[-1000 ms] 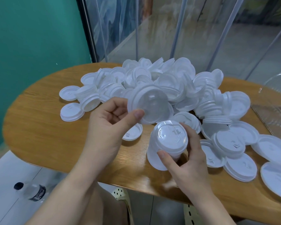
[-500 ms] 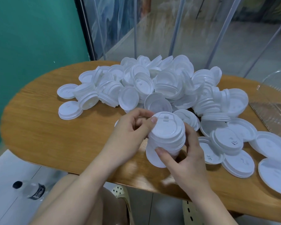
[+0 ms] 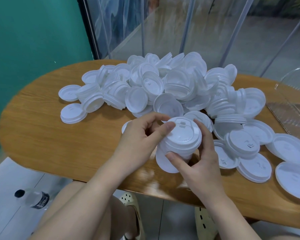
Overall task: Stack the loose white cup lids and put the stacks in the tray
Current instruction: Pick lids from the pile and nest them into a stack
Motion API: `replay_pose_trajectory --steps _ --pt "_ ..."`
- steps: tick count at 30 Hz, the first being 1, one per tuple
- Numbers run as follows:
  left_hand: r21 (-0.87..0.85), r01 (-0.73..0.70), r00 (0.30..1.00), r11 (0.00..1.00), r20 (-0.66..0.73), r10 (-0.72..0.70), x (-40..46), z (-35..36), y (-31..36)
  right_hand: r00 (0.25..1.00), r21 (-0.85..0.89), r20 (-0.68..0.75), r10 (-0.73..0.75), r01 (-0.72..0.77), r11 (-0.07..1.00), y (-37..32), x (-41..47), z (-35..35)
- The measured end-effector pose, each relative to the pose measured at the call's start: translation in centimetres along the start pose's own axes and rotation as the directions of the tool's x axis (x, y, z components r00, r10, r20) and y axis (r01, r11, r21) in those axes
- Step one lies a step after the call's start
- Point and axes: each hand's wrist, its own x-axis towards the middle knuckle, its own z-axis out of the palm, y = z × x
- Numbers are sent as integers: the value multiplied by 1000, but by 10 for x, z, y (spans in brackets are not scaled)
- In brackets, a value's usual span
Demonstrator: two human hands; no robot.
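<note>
Centre frame, your left hand (image 3: 139, 135) and right hand (image 3: 200, 158) each grip the lid stack (image 3: 179, 141), axis tilted upper right, tops up, above the desk (image 3: 59, 144); embossed lettering unreadable.

No text can be read anywhere. The top lid (image 3: 181, 134) of the held stack bears faint raised marks, too small to make out. The bottle (image 3: 33, 199) on the floor has a dark label with pale print, also illegible.
</note>
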Motion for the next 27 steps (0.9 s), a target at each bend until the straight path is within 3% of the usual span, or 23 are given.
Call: replay_pose_trajectory --steps 4,8,13,17,22,27 --pt "179 -105 994 978 18 104 0 -11 -4 1000 -30 12 -22 23 999 0 0 -1" --pt "483 -168 984 859 25 178 -2 -45 -15 999 -40 8 -42 42 998 2 0 -2" --pt "715 -90 994 694 105 20 -4 -66 -31 998 -29 -3 -70 69 997 2 1 -3" --pt "794 -94 990 601 137 -27 -1 -63 -33 997 5 -1 -80 80 997 2 1 -1" --pt "802 -89 993 591 115 -6 3 -59 -35 993 8 13 -121 121 993 3 3 -1" --pt "652 -59 998 756 24 57 0 -60 -25 994 8 5 -113 113 994 4 4 0"
